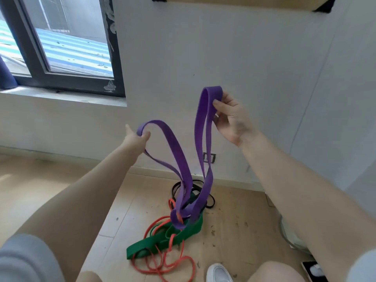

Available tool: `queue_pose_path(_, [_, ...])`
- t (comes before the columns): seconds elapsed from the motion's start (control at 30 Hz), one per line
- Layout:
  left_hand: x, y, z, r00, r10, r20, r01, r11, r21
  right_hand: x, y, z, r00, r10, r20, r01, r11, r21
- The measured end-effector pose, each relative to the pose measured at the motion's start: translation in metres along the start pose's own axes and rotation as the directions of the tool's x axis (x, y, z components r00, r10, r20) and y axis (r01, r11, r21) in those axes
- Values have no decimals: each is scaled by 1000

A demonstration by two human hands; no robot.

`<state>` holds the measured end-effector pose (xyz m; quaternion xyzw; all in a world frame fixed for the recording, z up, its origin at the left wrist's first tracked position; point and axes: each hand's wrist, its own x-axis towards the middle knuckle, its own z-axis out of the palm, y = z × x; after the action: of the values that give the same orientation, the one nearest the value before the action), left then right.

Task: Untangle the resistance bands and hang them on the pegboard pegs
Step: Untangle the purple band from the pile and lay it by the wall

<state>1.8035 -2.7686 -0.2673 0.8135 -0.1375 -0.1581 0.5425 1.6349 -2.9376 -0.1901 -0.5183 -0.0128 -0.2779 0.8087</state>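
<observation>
Your right hand (232, 117) pinched the top fold of the purple band (200, 139) between thumb and fingers, and your left hand (136, 137) had its fingers curled round a second loop of that band, lower and to the left. From both grips the band hung down into the pile on the floor (244, 220), where it was threaded through the green band (162, 239), the orange band (162, 263) and the black band (207, 200). A straight pull upward would likely have tightened that knot or dragged the whole pile up. Only a wooden board's edge (244, 1) showed above; no pegs were visible.
</observation>
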Motion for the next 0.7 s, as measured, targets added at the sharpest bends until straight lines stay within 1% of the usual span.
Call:
queue_pose_path(0.03, [-6, -3, 2, 999, -24, -36, 30, 986, 164, -1, -2, 1, 1000, -4, 6, 4, 1000, -9])
queue_pose_path(0.07, [-14, -4, 5, 999, 40, -20, -35, 982, 186, -2, -3, 4, 1000, -7, 9, 7, 1000, -27])
queue_pose_path(0.1, [-25, -2, 12, 988, 142, 67, -147, 986, 81, -2, -4, 7, 1000, -12, 5, 12, 998, -55])
queue_pose_path(0.13, [-38, -1, 19, 953, 225, 202, -213, 974, -78, -2, -3, 10, 1000, -22, -3, 22, 996, -87])
queue_pose_path(0.17, [-54, 2, 27, 903, 271, 334, -204, 954, -221, -3, -1, 13, 999, -35, -17, 33, 993, -117])
queue_pose_path(0.2, [-66, 4, 34, 846, 310, 434, -191, 936, -296, -3, 2, 15, 998, -46, -40, 40, 990, -137])
queue_pose_path(0.23, [-76, 2, 40, 801, 348, 488, -216, 927, -307, -4, 5, 17, 996, -55, -73, 43, 988, -149])
queue_pose_path(0.27, [-85, -1, 46, 770, 389, 505, -267, 916, -299, -4, 7, 17, 991, -67, -112, 49, 986, -156])
queue_pose_path(0.3, [-90, -4, 50, 759, 407, 508, -309, 912, -269, -5, 8, 18, 985, -85, -149, 61, 985, -159])
queue_pose_path(0.33, [-96, -8, 54, 763, 404, 504, -317, 914, -253, -6, 8, 17, 979, -100, -177, 73, 986, -152])
queue_pose_path(0.4, [-103, -18, 62, 777, 393, 491, -301, 918, -258, -8, 8, 17, 973, -105, -206, 81, 989, -122])
queue_pose_path(0.47, [-108, -23, 65, 802, 401, 444, -328, 915, -234, -11, 8, 18, 971, -77, -227, 62, 996, -69])
queue_pose_path(0.57, [-109, -29, 68, 840, 412, 354, -382, 911, -156, -14, 14, 22, 959, -27, -281, 21, 999, -24])
queue_pose_path(0.6, [-109, -30, 68, 856, 411, 313, -380, 912, -156, -15, 16, 24, 958, -13, -288, 9, 1000, -15])
queue_pose_path(0.7, [-109, -35, 63, 926, 352, 137, -306, 912, -273, -18, 19, 25, 971, 35, -236, -33, 999, 12])
